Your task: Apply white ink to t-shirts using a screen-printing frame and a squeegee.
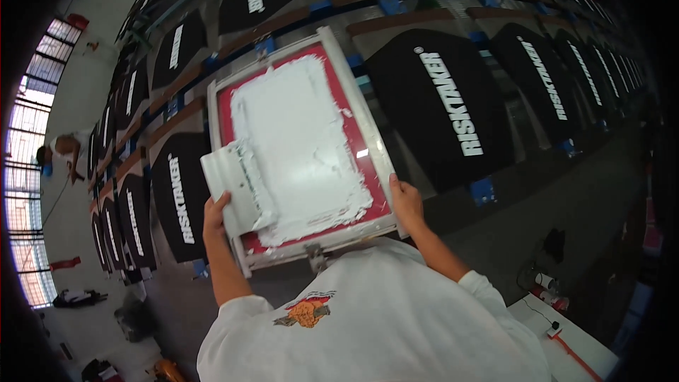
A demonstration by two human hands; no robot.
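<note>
A screen printing frame (359, 117) with pale metal rails and a red border round its mesh is held tilted in front of me. Thick white ink (300, 127) covers the middle of the mesh, heaped up along its edges. Across the left rail lies a wide grey squeegee (230, 177), its inner edge in the ink. My left hand (214, 216) is closed at the frame's left side, thumb against the squeegee; its other fingers are hidden underneath. On the opposite side, my right hand (407, 204) grips the right rail near its lower corner.
Long printing tables carry rows of black fabric pieces (438, 106) with white lettering on both sides of the frame. Blue clamps (483, 191) line the table edges. Another person (67, 147) is at the far left. A white table (566, 339) with an orange cable stands lower right.
</note>
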